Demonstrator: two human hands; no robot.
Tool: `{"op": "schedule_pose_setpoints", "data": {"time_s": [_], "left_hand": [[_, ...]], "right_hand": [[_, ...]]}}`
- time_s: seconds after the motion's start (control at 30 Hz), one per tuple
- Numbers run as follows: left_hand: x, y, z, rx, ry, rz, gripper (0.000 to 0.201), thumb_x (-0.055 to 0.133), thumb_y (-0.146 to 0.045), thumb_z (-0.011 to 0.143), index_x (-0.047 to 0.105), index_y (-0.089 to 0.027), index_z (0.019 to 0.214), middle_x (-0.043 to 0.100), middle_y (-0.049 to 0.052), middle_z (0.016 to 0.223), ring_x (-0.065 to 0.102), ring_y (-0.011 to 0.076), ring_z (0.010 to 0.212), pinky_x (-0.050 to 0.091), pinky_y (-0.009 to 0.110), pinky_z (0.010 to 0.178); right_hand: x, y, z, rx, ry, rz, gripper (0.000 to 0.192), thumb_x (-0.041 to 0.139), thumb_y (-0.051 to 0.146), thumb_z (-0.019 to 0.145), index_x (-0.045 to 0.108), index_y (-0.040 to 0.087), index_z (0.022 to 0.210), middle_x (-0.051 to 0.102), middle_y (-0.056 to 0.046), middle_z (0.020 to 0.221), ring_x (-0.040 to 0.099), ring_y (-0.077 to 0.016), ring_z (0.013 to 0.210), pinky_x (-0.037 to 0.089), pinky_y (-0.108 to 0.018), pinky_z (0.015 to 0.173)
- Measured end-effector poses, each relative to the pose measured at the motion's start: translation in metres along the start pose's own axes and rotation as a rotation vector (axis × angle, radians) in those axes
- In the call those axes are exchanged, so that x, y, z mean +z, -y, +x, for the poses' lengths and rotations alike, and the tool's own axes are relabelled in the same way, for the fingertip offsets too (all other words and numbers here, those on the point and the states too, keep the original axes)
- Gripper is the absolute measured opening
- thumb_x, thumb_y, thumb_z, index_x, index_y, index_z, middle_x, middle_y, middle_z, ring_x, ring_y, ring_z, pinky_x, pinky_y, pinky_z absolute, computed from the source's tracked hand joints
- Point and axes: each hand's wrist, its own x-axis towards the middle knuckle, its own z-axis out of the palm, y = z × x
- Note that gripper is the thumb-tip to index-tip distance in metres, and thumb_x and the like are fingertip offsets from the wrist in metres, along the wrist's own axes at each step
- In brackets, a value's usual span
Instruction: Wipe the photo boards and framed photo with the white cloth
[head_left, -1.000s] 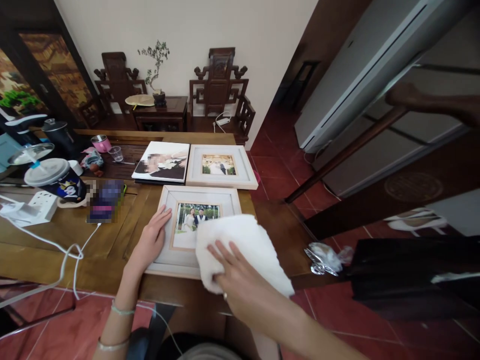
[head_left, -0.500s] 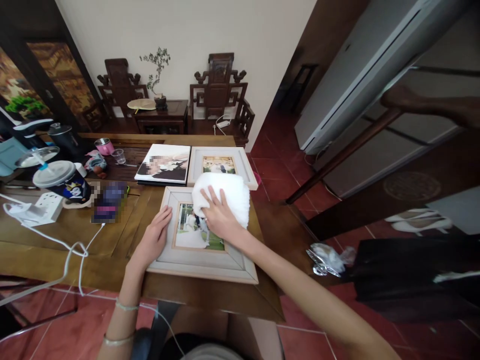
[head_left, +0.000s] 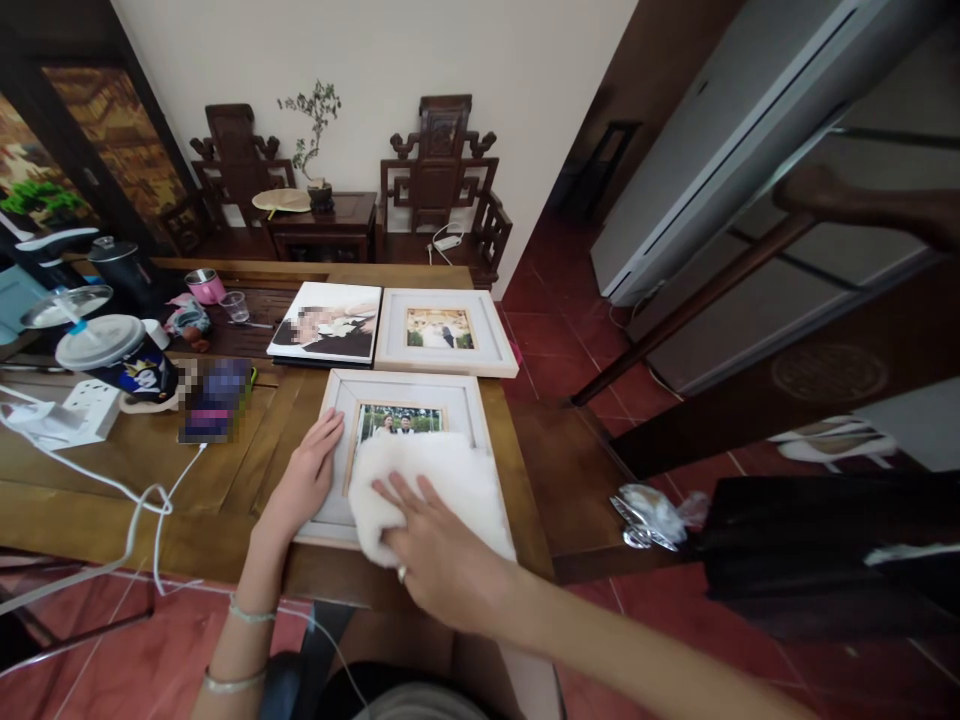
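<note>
Lying flat near the tabletop's [head_left: 112, 470] front edge, the picture frame [head_left: 403, 392] runs its long axis away from the person. Left hand [head_left: 306, 480] rests open-palmed on its left border; right hand [head_left: 427, 545], fingers spread, presses the white cloth [head_left: 442, 480] onto its lower half.

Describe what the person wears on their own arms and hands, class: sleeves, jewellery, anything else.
Both forearms are bare, with no sleeves showing. The left hand has two thin silvery bangles further up its arm. The right hand wears a ring on one finger.
</note>
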Motion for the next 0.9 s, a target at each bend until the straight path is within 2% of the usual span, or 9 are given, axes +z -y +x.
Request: {"op": "schedule_pose_setpoints", "data": {"time_s": [0.13, 0.27, 0.4, 0.53, 0.6, 0.67, 0.77, 0.87, 0.9], "left_hand": [[0.001, 0.004, 0.000, 0.016, 0.003, -0.019, 0.043, 0.033, -0.016, 0.095, 0.051, -0.014, 0.134, 0.048, 0.013, 0.142, 0.032, 0.0217, 0.140, 0.028, 0.049, 0.115], [0.000, 0.003, 0.001, 0.021, 0.002, -0.028, 0.042, 0.032, -0.017, 0.096, 0.052, -0.015, 0.133, 0.049, 0.013, 0.141, 0.033, 0.0218, 0.139, 0.028, 0.049, 0.115], [0.000, 0.001, 0.001, -0.005, -0.004, -0.017, 0.043, 0.032, -0.019, 0.096, 0.050, -0.015, 0.135, 0.047, 0.013, 0.143, 0.033, 0.0213, 0.139, 0.028, 0.048, 0.115], [-0.001, -0.002, 0.001, -0.035, 0.017, -0.006, 0.043, 0.030, -0.023, 0.098, 0.046, -0.017, 0.138, 0.044, 0.012, 0.145, 0.032, 0.0207, 0.140, 0.026, 0.047, 0.116], [-0.002, -0.006, 0.001, -0.062, 0.023, -0.005, 0.045, 0.029, -0.026, 0.099, 0.041, -0.017, 0.141, 0.039, 0.011, 0.149, 0.029, 0.0198, 0.141, 0.024, 0.044, 0.117], [-0.004, -0.010, 0.000, -0.107, 0.015, -0.010, 0.049, 0.029, -0.031, 0.100, 0.031, -0.017, 0.146, 0.029, 0.010, 0.154, 0.022, 0.0200, 0.143, 0.020, 0.043, 0.118], [-0.006, -0.014, -0.001, -0.160, 0.017, -0.035, 0.055, 0.029, -0.038, 0.100, 0.017, -0.020, 0.151, 0.016, 0.007, 0.158, 0.014, 0.0209, 0.145, 0.014, 0.042, 0.119], [-0.006, -0.011, -0.002, -0.154, 0.015, -0.064, 0.059, 0.026, -0.042, 0.100, 0.012, -0.019, 0.152, 0.014, 0.008, 0.158, 0.015, 0.0212, 0.145, 0.013, 0.041, 0.119], [-0.006, -0.010, -0.003, -0.150, 0.005, -0.073, 0.060, 0.026, -0.043, 0.100, 0.011, -0.018, 0.152, 0.014, 0.009, 0.158, 0.015, 0.0215, 0.145, 0.014, 0.040, 0.119]], "right_hand": [[0.005, -0.042, 0.052, 0.107, -0.175, -0.118, 0.029, 0.047, 0.014, 0.087, 0.068, 0.011, 0.107, 0.024, -0.021, 0.153, 0.012, -0.0384, 0.143, 0.013, -0.063, 0.112], [-0.004, -0.072, 0.088, 0.178, -0.298, -0.232, 0.033, 0.050, 0.012, 0.085, 0.064, 0.009, 0.115, 0.022, -0.020, 0.154, 0.010, -0.0413, 0.143, 0.012, -0.065, 0.111], [-0.005, -0.058, 0.082, 0.083, -0.215, -0.248, 0.032, 0.047, 0.012, 0.086, 0.067, 0.009, 0.110, 0.029, -0.021, 0.152, 0.015, -0.0433, 0.141, 0.013, -0.067, 0.110], [0.000, -0.021, 0.041, -0.043, -0.070, -0.176, 0.030, 0.054, 0.019, 0.082, 0.069, 0.012, 0.108, 0.037, -0.021, 0.148, 0.025, -0.0426, 0.138, 0.023, -0.065, 0.107], [-0.001, -0.008, 0.023, -0.117, -0.012, -0.116, 0.032, 0.053, 0.020, 0.083, 0.068, 0.012, 0.110, 0.039, -0.021, 0.147, 0.027, -0.0413, 0.138, 0.026, -0.064, 0.107], [-0.006, -0.004, 0.018, -0.132, 0.021, -0.070, 0.034, 0.050, 0.019, 0.084, 0.065, 0.011, 0.114, 0.038, -0.021, 0.147, 0.027, -0.0401, 0.139, 0.028, -0.062, 0.107], [-0.015, -0.016, 0.041, -0.022, -0.046, -0.087, 0.037, 0.044, 0.015, 0.086, 0.061, 0.011, 0.119, 0.033, -0.021, 0.150, 0.023, -0.0390, 0.140, 0.029, -0.060, 0.107], [-0.022, -0.035, 0.087, 0.079, -0.247, -0.204, 0.039, 0.040, 0.012, 0.089, 0.057, 0.008, 0.124, 0.028, -0.022, 0.152, 0.016, -0.0384, 0.142, 0.022, -0.062, 0.109], [-0.024, -0.040, 0.102, 0.090, -0.275, -0.234, 0.040, 0.042, 0.012, 0.088, 0.056, 0.007, 0.125, 0.028, -0.022, 0.152, 0.015, -0.0395, 0.142, 0.020, -0.062, 0.110]]}}
